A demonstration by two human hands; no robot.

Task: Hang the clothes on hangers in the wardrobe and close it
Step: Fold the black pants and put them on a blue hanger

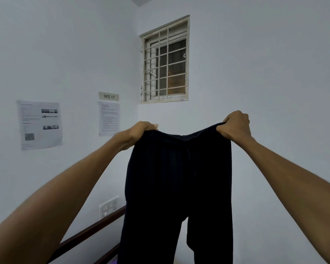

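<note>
Trousers (179, 178) held up by waistband, both hands: L (143, 128), R (234, 123).

Black trousers (179, 178), soft knit fabric, plain, no visible pattern. Held up at arm's height in front of a pale wall, waistband uppermost and stretched sideways. Waistband gripped at both ends: left end in the left hand (144, 128), right end in the right hand (235, 124), fingers curled over the edge. Sagging slightly at mid-waistband between the two grips. Hanging straight down, unfolded, both legs parted below the crotch and running out of view at the bottom edge. Faint vertical line at centre front, possibly a drawstring or seam; too dark to confirm.
</note>
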